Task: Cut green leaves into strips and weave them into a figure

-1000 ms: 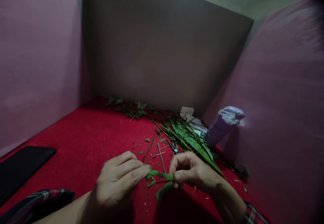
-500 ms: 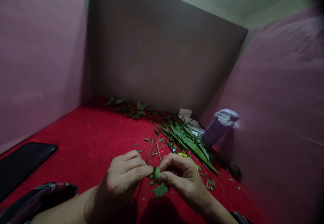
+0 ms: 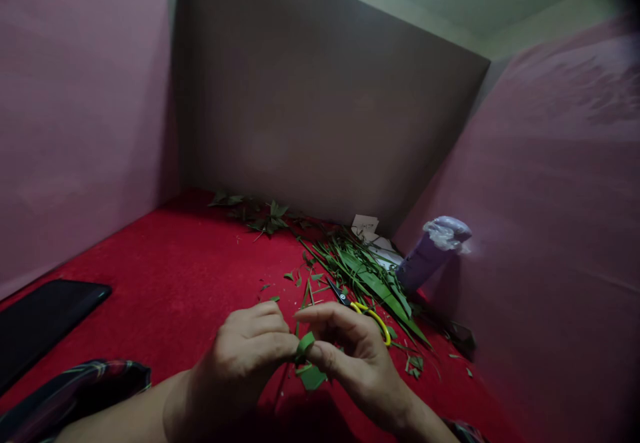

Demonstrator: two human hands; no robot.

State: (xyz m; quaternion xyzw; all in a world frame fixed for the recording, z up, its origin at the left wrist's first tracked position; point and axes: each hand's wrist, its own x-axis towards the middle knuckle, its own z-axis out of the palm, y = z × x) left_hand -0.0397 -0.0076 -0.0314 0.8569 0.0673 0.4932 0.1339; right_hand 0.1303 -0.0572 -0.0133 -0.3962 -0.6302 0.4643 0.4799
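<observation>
Between my two hands is a narrow green leaf strip (image 3: 305, 345), bent into a small loop. My left hand (image 3: 253, 343) is closed, with its thumb and fingertips pinching the strip's left side. The thumb of my right hand (image 3: 357, 356) presses against the loop's right side, while its index finger stretches out above, lifted off the strip. Just below the loop shows a wider piece of green leaf (image 3: 313, 377); whether it is joined to the strip I cannot tell. Scissors with yellow handles (image 3: 373, 319) lie just beyond my right hand.
A pile of long green leaves (image 3: 370, 276) lies on the red cloth (image 3: 165, 263), with leafy sprigs (image 3: 273, 216) along the back wall. White paper (image 3: 383, 251) and a purple bottle wrapped in plastic (image 3: 430, 256) stand at right. A black flat device (image 3: 50, 316) lies left.
My right index finger has lifted off the leaf loop and reaches leftward above it. The loop has tilted and shifted slightly left. More of the scissors' yellow handles shows.
</observation>
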